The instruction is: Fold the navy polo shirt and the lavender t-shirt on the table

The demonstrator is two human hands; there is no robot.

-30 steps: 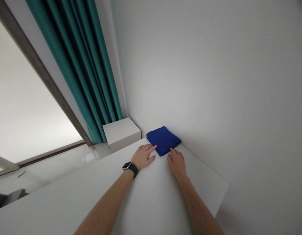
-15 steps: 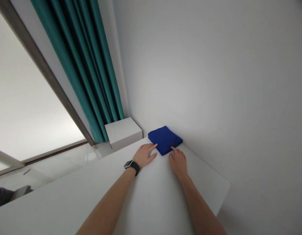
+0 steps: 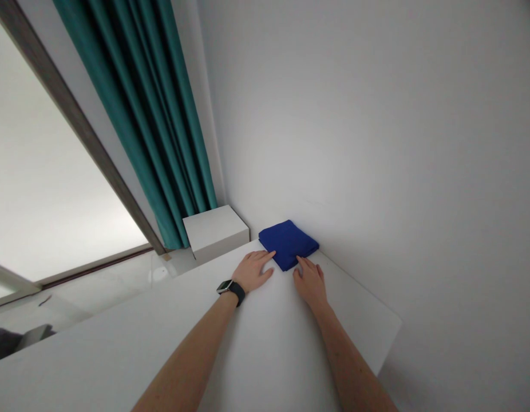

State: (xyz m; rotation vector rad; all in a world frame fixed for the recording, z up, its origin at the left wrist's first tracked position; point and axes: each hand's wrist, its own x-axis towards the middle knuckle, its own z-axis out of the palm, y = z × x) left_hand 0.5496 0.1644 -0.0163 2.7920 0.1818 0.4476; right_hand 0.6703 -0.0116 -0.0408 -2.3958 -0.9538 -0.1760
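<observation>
A folded blue cloth (image 3: 288, 243) lies flat in the far corner of the white table (image 3: 265, 337), close to the wall. My left hand (image 3: 252, 271), with a dark watch (image 3: 232, 289) on its wrist, rests on the tabletop with its fingers apart. Its index fingertip touches the cloth's near left edge. On the other side, my right hand (image 3: 311, 281) has its index fingertip at the near right edge of the cloth, thumb apart and nothing held.
Beyond the table's left edge stands a white box-shaped cabinet (image 3: 216, 232), below a green curtain (image 3: 162, 114). A plain wall (image 3: 368, 143) borders the table's right side. Dark objects (image 3: 7, 342) show at the far left.
My right hand has shifted slightly left along the cloth's near edge. My left hand and the cloth look the same, apart from a tiny shift of the view.
</observation>
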